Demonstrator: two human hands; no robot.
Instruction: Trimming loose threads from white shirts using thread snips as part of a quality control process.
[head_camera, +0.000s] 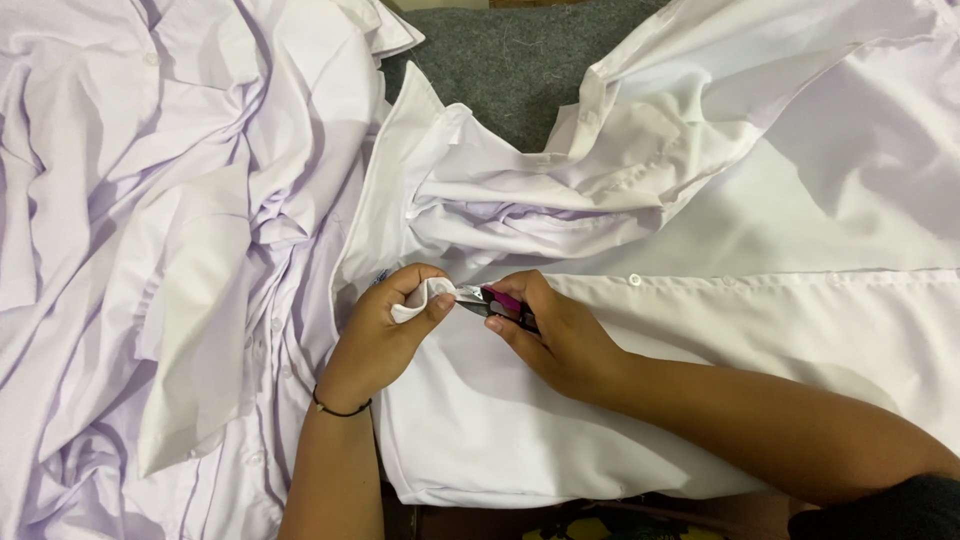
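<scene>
Two hands: my left hand (385, 325) pinches a fold of the white shirt (600, 400) lying across my lap; my right hand (555, 335) grips a small pink-handled thread snipper (497, 303), its blades at that fold.
Progress: trimming looks mid-way, buttons (634, 280) already on.
Beyond: more white shirts (150, 250) heaped on the grey surface (520, 60).

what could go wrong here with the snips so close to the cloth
The thread snips in the right hand point at the fold of white shirt pinched by the left hand, so the blades might nick the cloth. The left fingertips sit close to the tips and could get cut.
</scene>
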